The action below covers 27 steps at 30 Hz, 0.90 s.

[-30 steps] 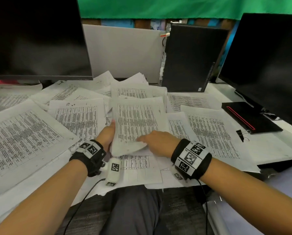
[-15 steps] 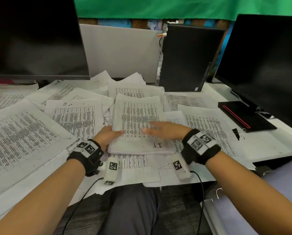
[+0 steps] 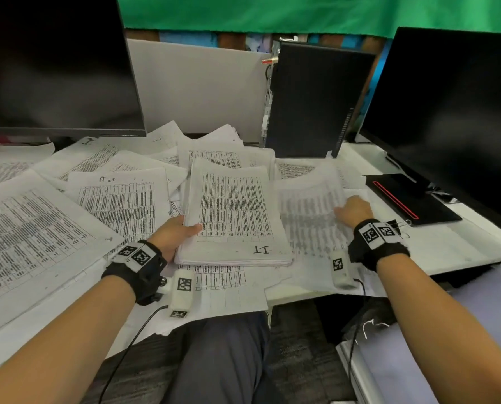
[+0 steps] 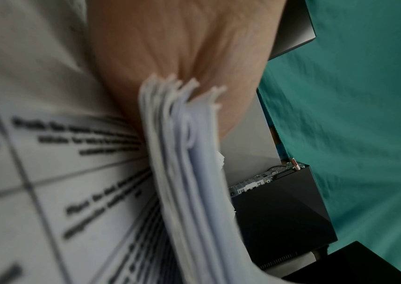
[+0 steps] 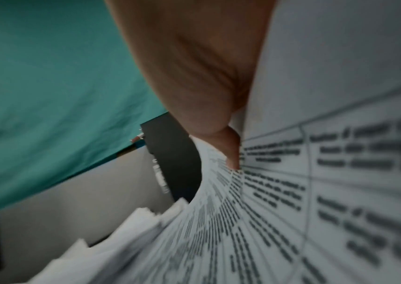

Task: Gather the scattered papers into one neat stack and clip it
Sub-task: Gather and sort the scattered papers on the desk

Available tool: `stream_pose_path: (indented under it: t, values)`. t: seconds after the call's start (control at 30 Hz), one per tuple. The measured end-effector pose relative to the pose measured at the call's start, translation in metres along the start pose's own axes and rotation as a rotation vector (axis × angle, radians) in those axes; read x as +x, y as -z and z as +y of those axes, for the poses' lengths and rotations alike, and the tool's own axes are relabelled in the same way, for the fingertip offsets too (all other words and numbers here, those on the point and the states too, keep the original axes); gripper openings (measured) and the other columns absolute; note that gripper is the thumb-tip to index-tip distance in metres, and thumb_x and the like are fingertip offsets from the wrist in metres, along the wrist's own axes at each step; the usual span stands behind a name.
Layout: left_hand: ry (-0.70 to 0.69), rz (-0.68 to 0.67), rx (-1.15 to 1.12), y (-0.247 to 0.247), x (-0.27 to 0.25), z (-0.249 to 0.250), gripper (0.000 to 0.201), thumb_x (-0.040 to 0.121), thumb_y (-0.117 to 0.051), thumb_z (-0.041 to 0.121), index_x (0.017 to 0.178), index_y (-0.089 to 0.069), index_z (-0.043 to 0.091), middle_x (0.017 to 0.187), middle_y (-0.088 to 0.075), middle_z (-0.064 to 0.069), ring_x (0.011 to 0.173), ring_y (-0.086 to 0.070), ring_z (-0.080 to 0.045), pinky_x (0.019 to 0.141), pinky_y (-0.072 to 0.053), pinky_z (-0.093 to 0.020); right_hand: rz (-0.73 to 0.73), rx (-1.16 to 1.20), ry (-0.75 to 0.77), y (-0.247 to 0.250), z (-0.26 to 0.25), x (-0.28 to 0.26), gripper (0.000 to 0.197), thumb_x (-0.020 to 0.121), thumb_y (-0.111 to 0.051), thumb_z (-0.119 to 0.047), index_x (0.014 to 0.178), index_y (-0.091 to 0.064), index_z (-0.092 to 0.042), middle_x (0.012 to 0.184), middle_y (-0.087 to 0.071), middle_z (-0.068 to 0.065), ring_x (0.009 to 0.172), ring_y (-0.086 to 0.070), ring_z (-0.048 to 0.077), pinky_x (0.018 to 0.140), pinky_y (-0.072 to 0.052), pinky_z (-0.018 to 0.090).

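Observation:
A thick stack of printed papers point(image 3: 231, 211) marked "1-1" lies mid-desk over other sheets. My left hand point(image 3: 175, 234) grips its left edge, thumb on top; the left wrist view shows the stack's edges point(image 4: 182, 153) fanned against my palm. My right hand point(image 3: 352, 209) is to the stack's right and pinches a loose sheet point(image 3: 310, 211), which is blurred and curls upward. The right wrist view shows my thumb point(image 5: 206, 76) pressed on that sheet point(image 5: 316, 173). A black binder clip point(image 3: 400, 225) lies just beyond my right wrist. More loose sheets point(image 3: 33, 228) cover the desk's left side.
A dark monitor point(image 3: 54, 68) stands at the back left and another point(image 3: 447, 112) at the right. A black computer tower point(image 3: 310, 100) stands behind the papers. A black notebook with a red stripe point(image 3: 409, 199) lies under the right monitor. A grey partition point(image 3: 199, 88) closes the back.
My right hand left the top of the stack, moved right and took hold of a loose sheet, which now lifts. My left hand stayed on the stack's left edge.

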<state>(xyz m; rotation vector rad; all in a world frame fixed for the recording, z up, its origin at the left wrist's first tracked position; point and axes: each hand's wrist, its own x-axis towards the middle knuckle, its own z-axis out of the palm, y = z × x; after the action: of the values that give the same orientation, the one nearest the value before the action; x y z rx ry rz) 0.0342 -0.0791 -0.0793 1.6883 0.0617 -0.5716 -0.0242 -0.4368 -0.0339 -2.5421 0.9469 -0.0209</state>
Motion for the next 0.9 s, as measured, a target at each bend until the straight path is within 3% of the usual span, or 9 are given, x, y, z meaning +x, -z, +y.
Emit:
stream_pose_path:
  t: [0.13,0.23,0.33,0.43,0.53,0.6,0.7,0.8,0.9]
  values:
    - [-0.005,0.006,0.015,0.000,0.002,0.000,0.038,0.094,-0.056,0.014,0.129,-0.050,0.000,0.121,-0.062,-0.017,0.103,-0.062,-0.032,0.091,-0.050,-0.046,0.047,-0.210,-0.128,0.003,0.028,0.015,0.046,0.090,-0.061,-0.025,0.128,-0.050,-0.002,0.138,-0.045,0.024,0.129,-0.041,0.040,0.106,-0.035,0.044]
    - [0.001,-0.002,0.012,0.000,0.003,-0.001,0.036,0.095,-0.055,0.015,0.128,-0.050,0.002,0.120,-0.063,-0.017,0.105,-0.061,-0.033,0.090,-0.050,-0.047,0.038,-0.233,-0.158,0.003,0.038,0.018,0.067,0.086,-0.066,-0.039,0.137,-0.038,-0.007,0.142,-0.037,0.025,0.132,-0.035,0.042,0.107,-0.034,0.049]
    - [-0.001,0.006,0.011,0.001,0.002,-0.001,0.035,0.095,-0.056,0.015,0.127,-0.051,0.003,0.118,-0.064,-0.015,0.101,-0.063,-0.030,0.083,-0.052,-0.043,-0.007,-0.190,-0.137,0.004,0.043,0.021,0.084,0.079,-0.070,-0.055,0.142,-0.033,-0.013,0.140,-0.038,0.024,0.127,-0.042,0.043,0.103,-0.040,0.050]
    - [-0.011,0.010,0.012,0.000,0.002,-0.001,0.032,0.094,-0.056,0.014,0.124,-0.053,0.003,0.116,-0.065,-0.015,0.093,-0.064,-0.026,0.073,-0.053,-0.036,0.009,-0.043,-0.088,0.002,0.044,0.025,0.092,0.074,-0.079,-0.046,0.142,-0.029,-0.009,0.137,-0.044,0.023,0.121,-0.050,0.042,0.097,-0.047,0.048]
    - [-0.006,0.016,0.003,-0.001,0.000,0.000,0.030,0.093,-0.059,0.018,0.120,-0.055,0.005,0.113,-0.066,-0.015,0.096,-0.064,-0.029,0.073,-0.054,-0.037,0.041,0.094,-0.077,0.003,0.039,0.025,0.099,0.072,-0.085,-0.028,0.145,-0.023,-0.002,0.133,-0.052,0.021,0.118,-0.055,0.040,0.091,-0.050,0.044]
    - [-0.008,0.013,0.011,-0.002,-0.001,0.001,0.029,0.090,-0.063,0.020,0.115,-0.058,0.008,0.107,-0.068,-0.013,0.095,-0.065,-0.029,0.073,-0.054,-0.036,0.017,0.104,-0.108,0.008,0.035,0.024,0.091,0.073,-0.084,-0.020,0.143,-0.031,0.004,0.133,-0.053,0.022,0.120,-0.055,0.039,0.093,-0.050,0.042]
    - [-0.021,0.015,0.026,-0.003,-0.002,0.001,0.023,0.090,-0.063,0.015,0.112,-0.058,0.008,0.102,-0.068,-0.010,0.088,-0.064,-0.023,0.068,-0.053,-0.034,0.058,0.058,-0.033,0.013,0.027,0.023,0.039,0.082,-0.072,-0.010,0.116,-0.059,0.004,0.119,-0.063,0.022,0.108,-0.061,0.038,0.084,-0.052,0.037]
    - [-0.035,0.014,0.029,-0.003,-0.002,0.001,0.021,0.092,-0.059,0.012,0.113,-0.057,0.009,0.107,-0.066,-0.011,0.090,-0.063,-0.023,0.072,-0.052,-0.033,0.380,0.079,0.080,0.020,0.004,0.012,0.018,0.092,-0.053,-0.009,0.107,-0.060,0.000,0.110,-0.064,0.023,0.099,-0.062,0.039,0.079,-0.051,0.039]
    - [-0.031,0.011,0.033,-0.003,-0.001,0.002,0.024,0.095,-0.056,0.013,0.118,-0.054,0.008,0.112,-0.064,-0.012,0.096,-0.062,-0.027,0.082,-0.051,-0.039,0.718,0.421,0.262,0.039,-0.030,-0.007,0.021,0.101,-0.046,-0.014,0.114,-0.055,0.001,0.108,-0.065,0.020,0.098,-0.064,0.033,0.079,-0.051,0.032]
